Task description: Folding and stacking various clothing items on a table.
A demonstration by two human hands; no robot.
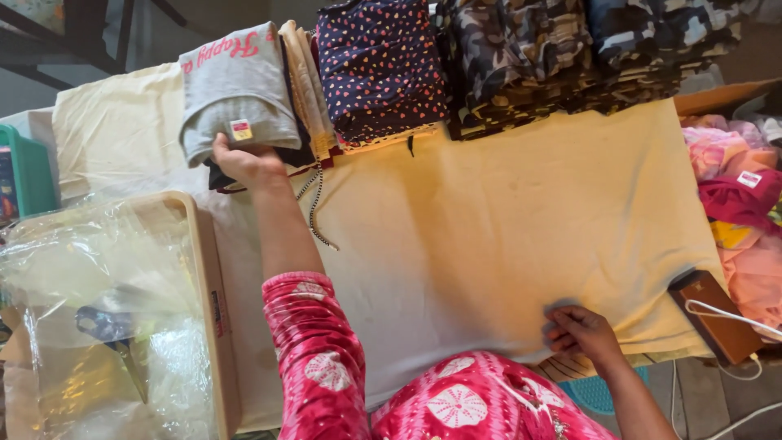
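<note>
My left hand (244,163) reaches to the far left of the cloth-covered table (505,220) and grips the bottom of a stack of folded garments, under a grey folded garment (236,90) with a small tag. A dark garment with a drawstring (314,204) hangs below that stack. My right hand (580,332) rests with fingers curled on the near edge of the cream cloth, holding nothing. Both arms wear red patterned sleeves.
Folded stacks line the far edge: a navy heart-print pile (379,69) and camouflage piles (562,57). A box with clear plastic bags and scissors (106,326) stands left. Pink garments (741,204) lie right, beside a brown phone (717,314) with a white cable.
</note>
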